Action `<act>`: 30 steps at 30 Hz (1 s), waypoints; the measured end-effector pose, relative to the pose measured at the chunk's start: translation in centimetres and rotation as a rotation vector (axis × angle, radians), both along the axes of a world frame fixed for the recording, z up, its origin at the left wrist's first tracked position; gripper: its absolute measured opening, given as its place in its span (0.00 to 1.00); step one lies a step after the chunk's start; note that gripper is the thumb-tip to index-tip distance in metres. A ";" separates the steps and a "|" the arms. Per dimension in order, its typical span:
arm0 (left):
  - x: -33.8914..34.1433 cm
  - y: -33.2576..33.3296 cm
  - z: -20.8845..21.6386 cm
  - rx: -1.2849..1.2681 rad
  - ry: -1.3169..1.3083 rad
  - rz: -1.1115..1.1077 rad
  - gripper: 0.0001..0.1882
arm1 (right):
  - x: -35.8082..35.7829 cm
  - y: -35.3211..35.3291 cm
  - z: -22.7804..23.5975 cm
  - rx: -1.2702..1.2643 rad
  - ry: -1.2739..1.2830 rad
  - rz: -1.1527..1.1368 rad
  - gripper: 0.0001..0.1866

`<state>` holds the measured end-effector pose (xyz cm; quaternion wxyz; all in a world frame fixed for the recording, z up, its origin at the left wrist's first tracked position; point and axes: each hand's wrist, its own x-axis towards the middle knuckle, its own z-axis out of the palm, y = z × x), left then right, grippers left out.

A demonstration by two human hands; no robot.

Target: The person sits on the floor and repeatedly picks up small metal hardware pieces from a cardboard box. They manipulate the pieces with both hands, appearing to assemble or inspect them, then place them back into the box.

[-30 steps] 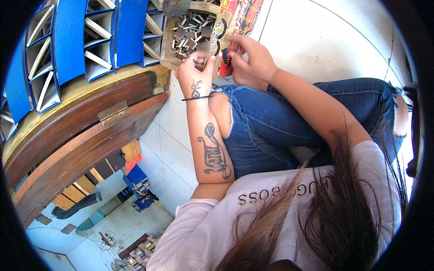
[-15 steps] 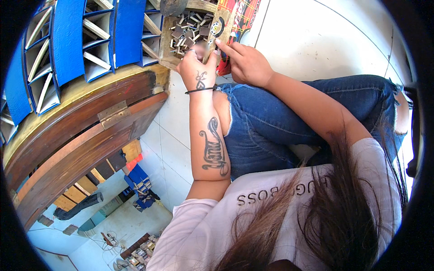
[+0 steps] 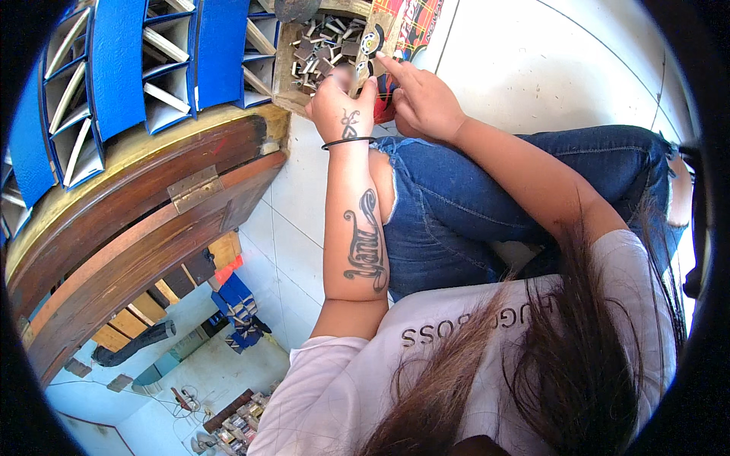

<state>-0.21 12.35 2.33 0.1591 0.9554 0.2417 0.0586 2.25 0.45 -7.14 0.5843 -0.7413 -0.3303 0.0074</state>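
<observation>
My left hand [image 3: 340, 106] is at the near end of a wooden box [image 3: 291, 100] full of small dark-brown and whitish pieces [image 3: 323, 49]. Its fingers are bent over the pieces and its thumb is raised beside the box's right side wall. A blurred patch hides the fingertips, so what they hold cannot be made out. My right hand [image 3: 432, 105] lies to the right of that wall, index finger stretched out. That fingertip touches or nearly touches the wall's top by a black-and-yellow round marking [image 3: 370, 42]. Its other fingers are loosely bent.
Blue upright folders [image 3: 217, 57] with whitish slats between them stand on a curved wooden bench [image 3: 144, 163] at left. A red patterned sheet [image 3: 411, 26] lies right of the box. White floor tiles [image 3: 525, 68] stretch to the right. My jeans-clad legs [image 3: 487, 182] are below my hands.
The box and both hands appear slightly further right. The left thumb now stands more upright, and the right index fingertip has moved a little up along the wooden wall.
</observation>
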 end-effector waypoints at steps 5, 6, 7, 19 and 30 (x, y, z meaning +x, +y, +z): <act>0.1 -0.2 0.1 0.011 0.027 0.026 0.16 | 0.3 -0.5 -0.6 -0.052 -0.036 -0.019 0.33; 0.2 -0.1 0.1 0.047 0.031 0.015 0.16 | 0.3 -0.4 -0.6 -0.052 -0.034 -0.013 0.33; 0.1 -0.1 0.1 0.076 0.003 -0.023 0.16 | 0.2 -0.4 -0.6 -0.044 -0.036 -0.007 0.33; -1.9 1.0 1.5 -0.201 -0.058 -0.105 0.09 | 0.7 -1.0 -0.7 0.001 0.071 -0.031 0.33; -0.4 0.6 -0.1 -0.204 -0.101 -0.051 0.11 | 0.8 -0.2 -0.2 -0.145 0.061 0.038 0.35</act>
